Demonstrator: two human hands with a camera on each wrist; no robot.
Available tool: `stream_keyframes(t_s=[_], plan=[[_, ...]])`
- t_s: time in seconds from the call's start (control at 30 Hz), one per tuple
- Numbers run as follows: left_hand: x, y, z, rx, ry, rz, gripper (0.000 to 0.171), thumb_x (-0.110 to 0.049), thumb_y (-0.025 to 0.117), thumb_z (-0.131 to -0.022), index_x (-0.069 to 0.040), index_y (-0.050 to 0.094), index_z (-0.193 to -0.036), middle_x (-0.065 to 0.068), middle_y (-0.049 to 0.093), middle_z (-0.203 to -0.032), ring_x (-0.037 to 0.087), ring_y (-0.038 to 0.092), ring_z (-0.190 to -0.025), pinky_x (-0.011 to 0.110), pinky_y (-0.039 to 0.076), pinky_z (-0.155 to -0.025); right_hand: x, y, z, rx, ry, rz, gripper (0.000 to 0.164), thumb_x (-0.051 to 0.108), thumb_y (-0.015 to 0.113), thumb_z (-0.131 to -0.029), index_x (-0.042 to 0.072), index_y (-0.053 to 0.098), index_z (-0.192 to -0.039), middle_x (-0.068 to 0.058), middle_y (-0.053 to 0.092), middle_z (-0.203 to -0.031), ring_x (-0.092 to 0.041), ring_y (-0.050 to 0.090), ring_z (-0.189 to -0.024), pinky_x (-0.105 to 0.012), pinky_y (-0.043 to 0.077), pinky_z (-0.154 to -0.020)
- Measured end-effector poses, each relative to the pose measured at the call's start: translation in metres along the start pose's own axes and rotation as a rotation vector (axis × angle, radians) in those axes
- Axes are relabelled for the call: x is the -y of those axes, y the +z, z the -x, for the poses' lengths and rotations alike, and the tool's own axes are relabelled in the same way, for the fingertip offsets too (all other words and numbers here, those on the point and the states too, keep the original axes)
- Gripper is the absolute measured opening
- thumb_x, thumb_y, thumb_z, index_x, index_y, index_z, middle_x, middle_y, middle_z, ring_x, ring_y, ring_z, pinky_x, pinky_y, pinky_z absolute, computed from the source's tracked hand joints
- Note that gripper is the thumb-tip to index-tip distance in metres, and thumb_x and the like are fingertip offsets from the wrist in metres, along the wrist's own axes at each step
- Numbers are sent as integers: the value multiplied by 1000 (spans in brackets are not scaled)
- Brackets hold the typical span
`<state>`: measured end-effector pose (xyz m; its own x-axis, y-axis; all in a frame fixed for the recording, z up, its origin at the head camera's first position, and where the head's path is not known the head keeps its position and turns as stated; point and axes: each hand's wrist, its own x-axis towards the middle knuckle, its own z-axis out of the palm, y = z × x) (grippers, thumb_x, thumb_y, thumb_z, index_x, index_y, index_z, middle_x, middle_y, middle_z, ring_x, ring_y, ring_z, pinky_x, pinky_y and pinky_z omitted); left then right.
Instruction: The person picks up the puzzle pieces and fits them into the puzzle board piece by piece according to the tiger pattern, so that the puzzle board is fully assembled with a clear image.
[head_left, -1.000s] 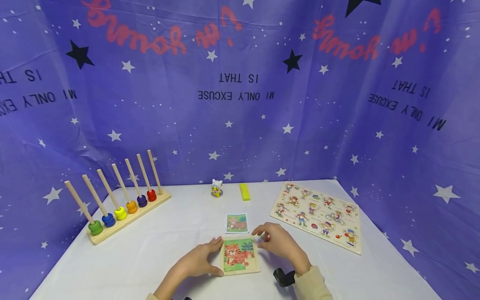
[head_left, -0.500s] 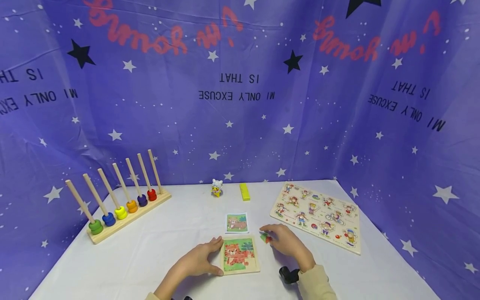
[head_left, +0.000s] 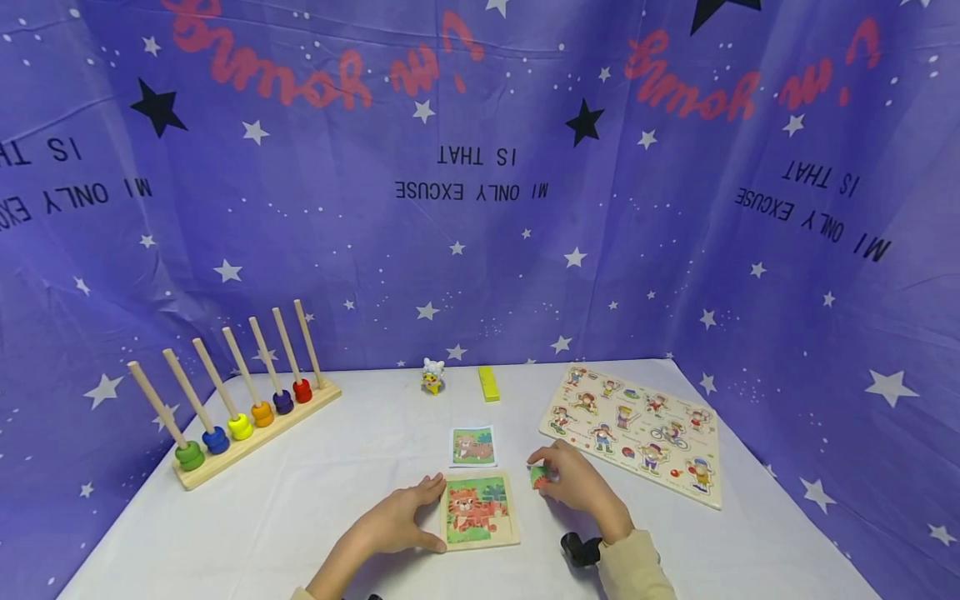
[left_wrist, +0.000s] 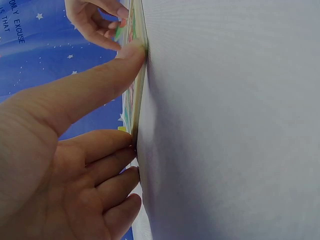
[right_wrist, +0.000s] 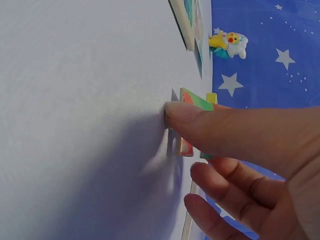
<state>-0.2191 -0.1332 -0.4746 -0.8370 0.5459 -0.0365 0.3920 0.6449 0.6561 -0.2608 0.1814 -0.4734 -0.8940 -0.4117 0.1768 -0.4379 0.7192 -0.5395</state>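
A small wooden tray puzzle [head_left: 480, 510] with an orange tiger picture lies flat on the table; bare wood shows at its lower right. My left hand [head_left: 397, 521] rests along its left edge, thumb at the near corner and fingertips at the far corner. In the left wrist view those fingers [left_wrist: 107, 150] look fairly straight. To the right of the tray, my right hand [head_left: 577, 483] pinches a green and red puzzle piece [head_left: 538, 477] between thumb and fingers. The right wrist view shows this piece [right_wrist: 186, 146] tilted on edge, close to the tabletop, partly hidden by the thumb.
A picture card [head_left: 473, 447] lies just beyond the tray. Farther back are a toy figure [head_left: 432, 377] and a yellow block [head_left: 489, 384]. A peg rack with coloured rings [head_left: 255, 433] stands left; a large figure puzzle board [head_left: 633, 433] lies right.
My right hand has moved right, away from the tray's upper right corner, carrying the puzzle piece, which now shows more of its face. The left hand has stayed in place.
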Motion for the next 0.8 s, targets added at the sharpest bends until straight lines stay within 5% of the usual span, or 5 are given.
stream_keyframes(t_s=[0.4, 0.8], plan=[[0, 0, -2, 6, -12, -6, 92, -36, 84, -69, 6, 43, -140, 19, 36, -150, 42, 31, -137, 57, 25, -110, 2, -14, 2, 8, -14, -18, 15, 0, 75, -77, 12, 68, -83, 5, 57, -71, -7, 49, -59, -23, 42, -52], [0, 0, 0, 0, -2, -10, 93, -36, 83, -69, 6, 42, -140, 20, 36, -150, 43, 31, -137, 58, 25, -110, 5, -17, 1, 26, -73, -90, 19, -9, 66, -79, 8, 66, -87, 2, 64, -75, -7, 56, -64, -24, 45, -57]])
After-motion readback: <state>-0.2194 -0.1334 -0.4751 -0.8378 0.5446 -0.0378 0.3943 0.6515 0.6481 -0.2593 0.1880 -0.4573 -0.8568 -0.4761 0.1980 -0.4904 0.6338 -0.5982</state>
